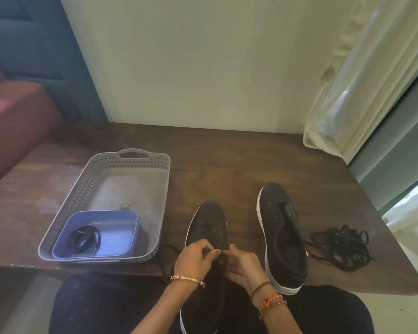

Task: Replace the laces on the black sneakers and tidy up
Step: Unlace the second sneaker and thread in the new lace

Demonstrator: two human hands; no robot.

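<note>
Spanning the middle of the frame, a dark wooden table (227, 153) stands against a pale wall (203, 56), with a white curtain (362, 80) hanging at upper right and a red seat (12, 112) at far left. On the table's left half sits a grey perforated basket (155, 189); a small blue tub (121, 232) occupies its near corner and holds a coiled black lace (85, 238).

Two black sneakers with white soles. One sneaker (209, 225) lies at lower centre, toe pointing away, heel end overhanging the near table edge toward the person's lap. The other sneaker (282, 237) lies just right of it, tipped onto its side, eyelets bare, no lace in it. Further right, near the table's right edge, a loose tangle of black lace (343, 247) lies on the wood.

Left hand (194, 259), gold bangle at wrist, fingers curled, thumb and fingertips pinching a black lace (169, 250) at the centre sneaker's eyelets. Right hand (243, 263), thread bands at wrist, fingers curled against the same spot; cannot tell if it grips the lace or the shoe's edge. Hands nearly touching. A strand trails left from the sneaker toward the basket.
</note>
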